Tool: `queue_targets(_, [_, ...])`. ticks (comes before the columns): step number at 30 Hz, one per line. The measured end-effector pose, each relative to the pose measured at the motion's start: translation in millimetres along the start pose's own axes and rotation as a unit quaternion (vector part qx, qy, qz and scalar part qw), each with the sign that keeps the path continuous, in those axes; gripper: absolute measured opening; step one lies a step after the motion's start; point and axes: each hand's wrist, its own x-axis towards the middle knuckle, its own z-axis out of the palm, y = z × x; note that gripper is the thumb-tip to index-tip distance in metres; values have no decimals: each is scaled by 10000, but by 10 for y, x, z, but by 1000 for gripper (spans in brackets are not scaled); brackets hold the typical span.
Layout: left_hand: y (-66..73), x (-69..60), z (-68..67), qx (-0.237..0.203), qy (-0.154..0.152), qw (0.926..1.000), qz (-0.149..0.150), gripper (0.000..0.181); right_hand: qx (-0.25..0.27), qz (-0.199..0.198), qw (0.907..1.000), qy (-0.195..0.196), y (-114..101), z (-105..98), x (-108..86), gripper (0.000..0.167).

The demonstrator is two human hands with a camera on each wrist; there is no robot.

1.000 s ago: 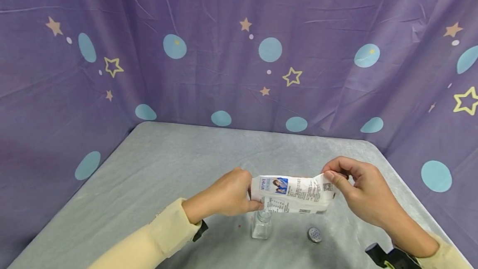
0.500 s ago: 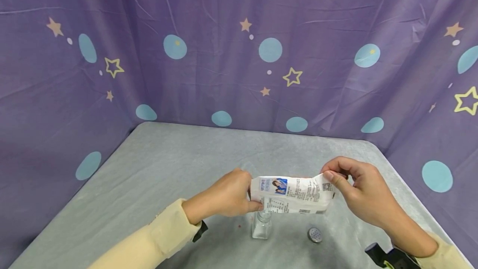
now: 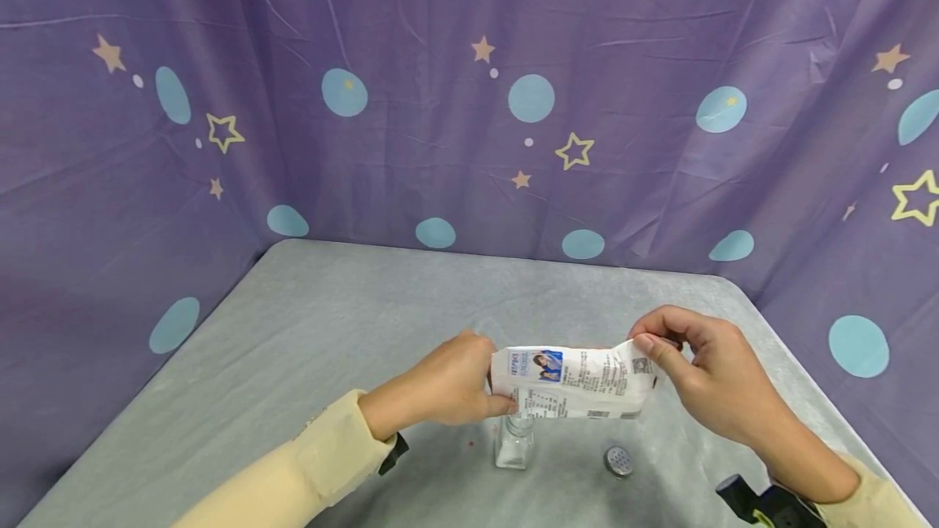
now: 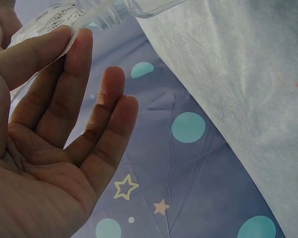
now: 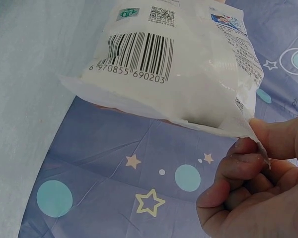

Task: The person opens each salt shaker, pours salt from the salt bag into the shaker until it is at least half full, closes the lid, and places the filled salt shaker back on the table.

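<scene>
In the head view, the person holds a white printed bag aslant above the table. The left hand, at the bag's nine o'clock, pinches one end between thumb and fingers; the right hand, at three o'clock, pinches the opposite corner. A glass jar with white contents stands upright at seven o'clock, its mouth partly behind the bag — contact cannot be told. Spillage looks the likeliest trouble: raising the right end too fast could send contents past the narrow mouth. A nudge from the left hand might tip the jar — the perforated cap lies loose at five o'clock.
</scene>
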Motion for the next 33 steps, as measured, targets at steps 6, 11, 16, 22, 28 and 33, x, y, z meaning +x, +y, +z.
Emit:
queue_targets(6, [7, -5, -3, 30, 15, 10000, 27, 20, 7, 17, 10000, -8, -7, -3, 2, 23])
queue_targets(11, [8, -5, -7, 44, 32, 10000, 83, 20, -12, 55, 10000, -14, -16, -6, 2, 23])
queue_targets(16, [5, -3, -3, 41, 47, 9999, 87, 20, -14, 55, 10000, -18, -15, -5, 1, 23])
queue_targets(22, [5, -6, -1, 40, 37, 9999, 102, 20, 17, 36, 10000, -29, -9, 0, 1, 23])
queue_targets(28, [10, -10, -2, 42, 13, 9999, 116, 21, 1, 32, 10000, -20, -6, 0, 0, 23])
queue_targets(33, [15, -7, 3, 79, 40, 9999, 118, 21, -10, 9, 10000, -11, -9, -3, 5, 23])
